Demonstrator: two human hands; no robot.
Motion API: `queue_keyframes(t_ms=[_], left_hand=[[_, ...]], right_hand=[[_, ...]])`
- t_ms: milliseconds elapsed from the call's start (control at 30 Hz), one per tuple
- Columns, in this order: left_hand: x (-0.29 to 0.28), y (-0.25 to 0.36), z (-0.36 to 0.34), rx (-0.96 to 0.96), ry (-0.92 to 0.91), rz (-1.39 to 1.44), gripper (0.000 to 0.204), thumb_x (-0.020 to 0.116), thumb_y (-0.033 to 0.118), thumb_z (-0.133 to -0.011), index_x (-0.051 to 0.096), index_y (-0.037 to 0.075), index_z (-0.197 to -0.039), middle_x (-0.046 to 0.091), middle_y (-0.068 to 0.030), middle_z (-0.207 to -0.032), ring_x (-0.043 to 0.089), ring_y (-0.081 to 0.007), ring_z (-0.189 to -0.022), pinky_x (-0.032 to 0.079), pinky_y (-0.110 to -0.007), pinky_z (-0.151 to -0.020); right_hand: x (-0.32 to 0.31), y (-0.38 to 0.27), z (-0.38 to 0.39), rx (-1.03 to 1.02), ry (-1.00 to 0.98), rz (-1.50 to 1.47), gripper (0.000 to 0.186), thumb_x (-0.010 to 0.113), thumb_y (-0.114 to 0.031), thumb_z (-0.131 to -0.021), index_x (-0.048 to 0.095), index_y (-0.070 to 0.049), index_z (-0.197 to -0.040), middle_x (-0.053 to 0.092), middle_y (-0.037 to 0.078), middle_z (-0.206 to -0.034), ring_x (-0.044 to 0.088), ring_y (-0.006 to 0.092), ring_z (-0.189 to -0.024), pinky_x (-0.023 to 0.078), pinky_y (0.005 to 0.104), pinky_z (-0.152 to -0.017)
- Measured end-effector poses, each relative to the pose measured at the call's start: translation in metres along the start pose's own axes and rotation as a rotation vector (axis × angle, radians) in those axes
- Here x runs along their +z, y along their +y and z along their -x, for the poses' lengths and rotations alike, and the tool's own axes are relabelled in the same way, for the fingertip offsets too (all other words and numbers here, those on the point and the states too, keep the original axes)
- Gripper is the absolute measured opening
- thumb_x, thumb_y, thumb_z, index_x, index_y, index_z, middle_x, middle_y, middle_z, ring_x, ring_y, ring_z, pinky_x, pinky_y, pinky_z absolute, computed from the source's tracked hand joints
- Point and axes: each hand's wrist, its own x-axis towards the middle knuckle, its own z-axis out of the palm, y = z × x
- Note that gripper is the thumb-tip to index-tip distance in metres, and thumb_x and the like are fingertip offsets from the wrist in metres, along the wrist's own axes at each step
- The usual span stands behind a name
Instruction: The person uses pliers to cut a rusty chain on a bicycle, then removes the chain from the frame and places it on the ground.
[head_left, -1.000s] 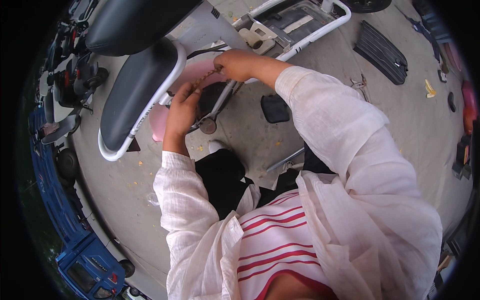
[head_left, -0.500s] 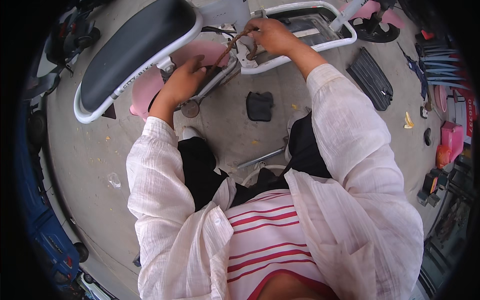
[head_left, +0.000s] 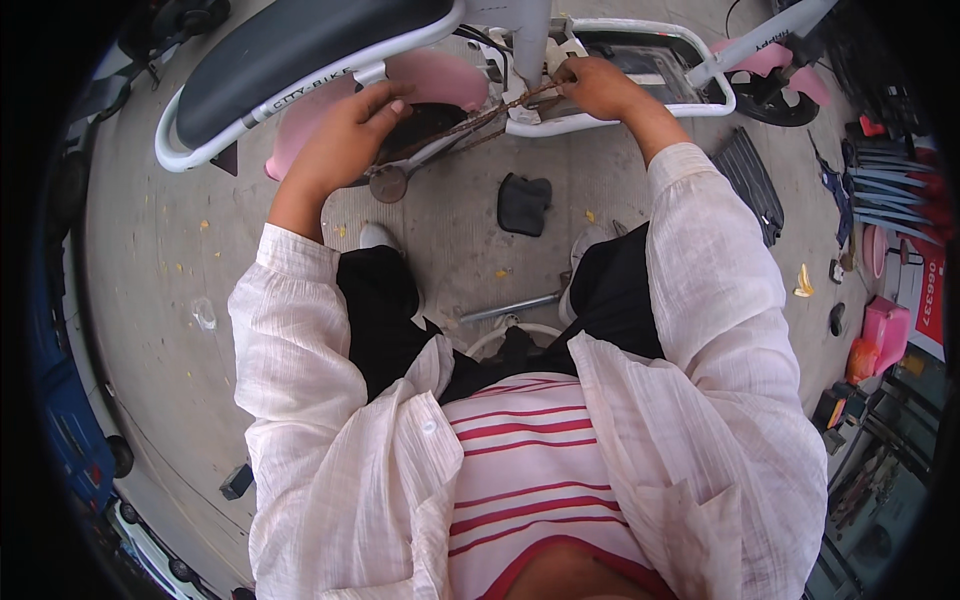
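Grey ridged concrete floor (head_left: pixel 250 265) under everything, dotted with yellow leaf scraps. Close above it, a two-wheeler with a black seat (head_left: pixel 300 60), white frame tube (head_left: pixel 570 124) and pink rear guard (head_left: pixel 430 75).

Rust-brown chain (head_left: pixel 482 121) between the two hands, stretched nearly straight alongside the rear wheel toward the frame. Right hand (head_left: pixel 600 88) pinching its front end between thumb and fingers, just beside the frame. Left hand (head_left: pixel 350 130) by the rear guard, fingers extended, thumb apart from the forefinger; partly hidden underneath, so cannot tell any contact with the chain.

Best, probably, to keep light, even tension on the right-hand pinch, with links flat and untwisted. Better to steady the rear run with the left hand, fingertips clear of the wheel. Worth checking for stiff, rusted links; likely gritty and prone to kinking.

On the floor below, a black pad (head_left: pixel 524 204) and a metal tube (head_left: pixel 510 307) near the feet. Farther right, a ribbed black panel (head_left: pixel 750 185), a yellow peel (head_left: pixel 803 281) and a pink container (head_left: pixel 885 330). Far left, a blue vehicle (head_left: pixel 75 440).
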Motion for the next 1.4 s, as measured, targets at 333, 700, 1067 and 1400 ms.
queue_keyframes(t_ms=[333,700,1067,1400], left_hand=[[-0.011,-0.005,0.034,0.019,0.238,0.309,0.03,0.051,0.017,-0.097,0.059,0.001,-0.12,0.065,-0.0076,-0.103,0.061,-0.0152,-0.098,0.045,-0.028,-0.09],[0.005,0.002,0.065,-0.062,0.361,0.378,0.03,0.049,0.02,-0.098,0.06,0.001,-0.119,0.064,-0.0037,-0.096,0.059,-0.0111,-0.088,0.046,-0.025,-0.081],[0.036,-0.006,0.062,-0.173,-0.182,-0.303,0.045,0.055,0.032,-0.093,0.052,0.004,-0.128,0.062,-0.0198,-0.115,0.059,-0.0299,-0.11,0.042,-0.035,-0.095],[0.036,0.005,0.055,-0.251,-0.15,-0.313,0.048,0.057,0.031,-0.092,0.05,0.003,-0.13,0.064,-0.0198,-0.109,0.061,-0.0294,-0.105,0.044,-0.035,-0.091]], right_hand=[[-0.047,-0.04,0.045,-0.061,-0.035,-0.03,0.035,0.059,-0.03,-0.089,0.061,-0.001,-0.108,0.065,0.018,-0.102,0.061,0.0328,-0.093,0.047,0.0386,-0.082],[-0.072,-0.036,0.125,0.032,-0.078,-0.107,0.039,0.059,-0.032,-0.09,0.059,0.001,-0.111,0.065,0.018,-0.101,0.062,0.0294,-0.092,0.048,0.0374,-0.081],[-0.073,-0.017,0.141,0.099,-0.07,-0.214,0.043,0.06,-0.036,-0.088,0.06,0.0,-0.111,0.063,0.021,-0.105,0.059,0.0337,-0.099,0.046,0.0386,-0.085],[-0.072,-0.013,0.128,0.087,-0.092,-0.166,0.041,0.061,-0.034,-0.089,0.06,0.001,-0.111,0.064,0.02,-0.102,0.061,0.0316,-0.095,0.047,0.0382,-0.084]])
